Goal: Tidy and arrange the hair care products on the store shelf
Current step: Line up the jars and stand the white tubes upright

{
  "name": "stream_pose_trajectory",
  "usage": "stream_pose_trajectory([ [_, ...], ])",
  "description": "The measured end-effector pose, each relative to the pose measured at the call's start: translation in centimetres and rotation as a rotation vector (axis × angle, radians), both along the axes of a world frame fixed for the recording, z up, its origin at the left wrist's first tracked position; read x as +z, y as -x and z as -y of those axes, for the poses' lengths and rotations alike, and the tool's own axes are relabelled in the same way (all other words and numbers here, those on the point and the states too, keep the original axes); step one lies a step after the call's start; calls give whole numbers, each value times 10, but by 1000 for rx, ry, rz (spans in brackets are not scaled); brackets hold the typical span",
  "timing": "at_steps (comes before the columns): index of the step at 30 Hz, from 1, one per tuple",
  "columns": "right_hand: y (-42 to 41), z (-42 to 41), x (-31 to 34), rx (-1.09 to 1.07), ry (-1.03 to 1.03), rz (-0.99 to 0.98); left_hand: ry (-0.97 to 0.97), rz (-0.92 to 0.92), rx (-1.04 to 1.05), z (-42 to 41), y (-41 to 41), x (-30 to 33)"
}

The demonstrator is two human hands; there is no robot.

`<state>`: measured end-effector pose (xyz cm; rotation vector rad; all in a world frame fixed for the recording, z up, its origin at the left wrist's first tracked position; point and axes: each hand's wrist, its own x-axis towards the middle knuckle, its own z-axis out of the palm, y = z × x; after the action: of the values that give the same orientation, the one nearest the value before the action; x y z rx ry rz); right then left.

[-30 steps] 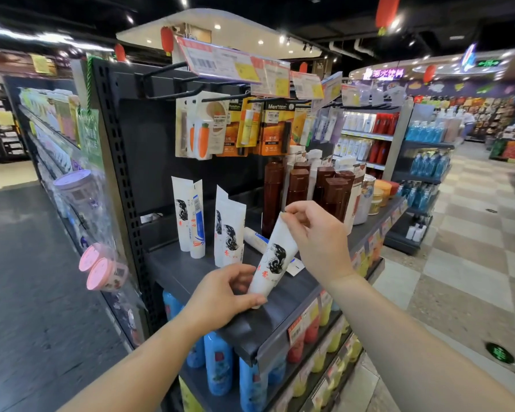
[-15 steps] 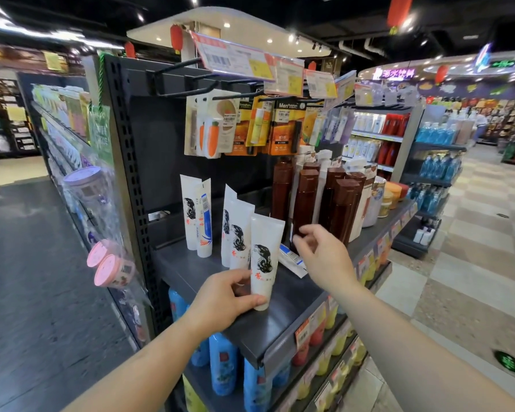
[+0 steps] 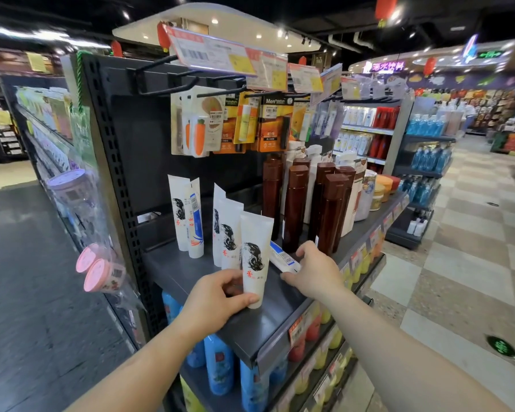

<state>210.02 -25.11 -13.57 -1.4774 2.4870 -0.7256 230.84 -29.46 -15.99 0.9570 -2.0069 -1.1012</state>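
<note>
The left hand (image 3: pixel 220 295) pinches the base of an upright white tube (image 3: pixel 254 257) near the shelf's (image 3: pixel 268 328) front edge; released carelessly, it could topple off. The right hand (image 3: pixel 312 270), fingers closing around a fallen tube (image 3: pixel 283 258), may nudge the brown bottles (image 3: pixel 327 209) behind.

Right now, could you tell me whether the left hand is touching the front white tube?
Touching. The head view shows the left hand wrapped around the base of the upright front white tube, thumb across its lower end.

Left hand (image 3: pixel 217 295) curled, right hand (image 3: pixel 315 270) outstretched.
</note>
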Motion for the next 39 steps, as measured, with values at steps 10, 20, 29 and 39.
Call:
stream_pose_trajectory([
  [10, 7, -28, -2, 85, 380, 172, 12, -17, 3, 0, 1, -1],
  [20, 2, -43, 56, 97, 752, 269, 0, -46, 11, -1, 1, -4],
  [29, -11, -22, 67, 116, 721, 321, -40, -54, 20, -3, 1, -2],
  [39, 8, -20, 21, 226, 220, 428, 1, 6, 43, -5, 3, 1],
])
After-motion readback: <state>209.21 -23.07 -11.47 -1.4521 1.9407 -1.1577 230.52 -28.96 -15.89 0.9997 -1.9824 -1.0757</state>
